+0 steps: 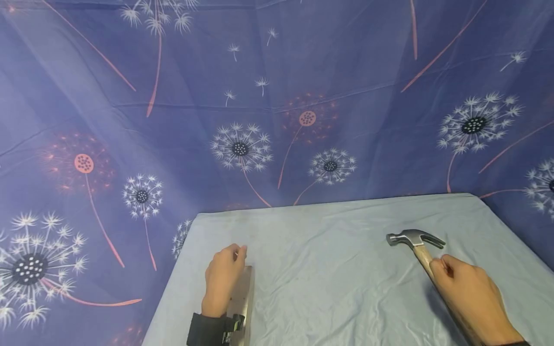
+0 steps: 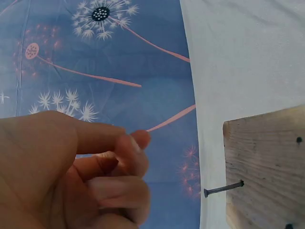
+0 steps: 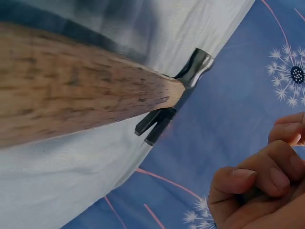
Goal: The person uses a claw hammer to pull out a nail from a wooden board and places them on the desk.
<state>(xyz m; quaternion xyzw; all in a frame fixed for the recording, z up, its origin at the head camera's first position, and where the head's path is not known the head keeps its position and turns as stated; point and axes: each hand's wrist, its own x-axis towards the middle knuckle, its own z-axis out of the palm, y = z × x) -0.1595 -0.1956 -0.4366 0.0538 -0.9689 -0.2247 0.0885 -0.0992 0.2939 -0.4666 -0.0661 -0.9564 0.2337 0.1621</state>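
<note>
My right hand [image 1: 469,293] hovers over the wooden handle of a claw hammer [image 1: 423,251], its fingers loosely curled. In the right wrist view the hand [image 3: 259,186] lies apart from the hammer [image 3: 90,88], and no part of the handle passes between the fingers. The hammer's steel head points to the far side of the table. Beside a wooden board [image 1: 247,293] is my left hand [image 1: 222,278], fingers bent and thumb near the index finger, nothing visible in them. A nail [image 2: 223,188] sticks out of the board [image 2: 267,162] in the left wrist view.
A pale cloth [image 1: 324,269] with wrinkles covers the table. Behind and beside it hangs a blue-purple fabric [image 1: 368,120] printed with dandelions. Dark spots [image 2: 299,140] mark the board. A black cuff [image 1: 203,329] is on the left wrist.
</note>
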